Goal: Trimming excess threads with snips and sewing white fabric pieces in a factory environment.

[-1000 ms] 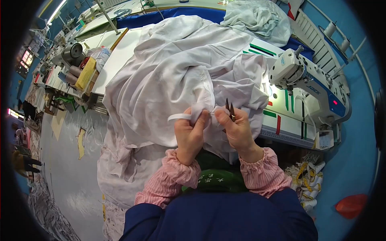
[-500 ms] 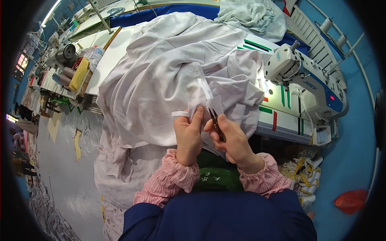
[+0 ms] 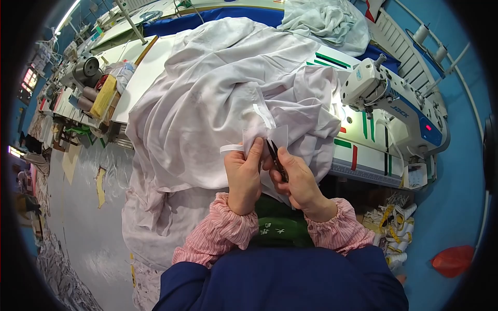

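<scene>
A large pale, whitish cloth [image 3: 202, 109] lies bunched across the sewing table and hangs over its front edge. My left hand [image 3: 245, 168] pinches a small edge of this cloth between thumb and fingers. A short white strip of tape [image 3: 231, 148] sticks out to the left of that hand. In my right hand [image 3: 301, 181] are dark thread snips [image 3: 275, 158], their blades pointing up and left at the cloth just beside my left thumb. Whether the blade tips touch the fabric is hard to make out.
A white and blue sewing machine [image 3: 397, 98] stands at the right with its lamp lit. Another machine [image 3: 83, 70] and thread cones [image 3: 89, 96] are at the far left. Rolled measuring tapes [image 3: 397, 230] hang at lower right, near a red bag [image 3: 453, 260]. Pale green cloth [image 3: 327, 23] lies behind.
The snips have shifted slightly left, their tips now nearer my left thumb, and the blades look closer together. My left hand keeps its pinch on the cloth.
</scene>
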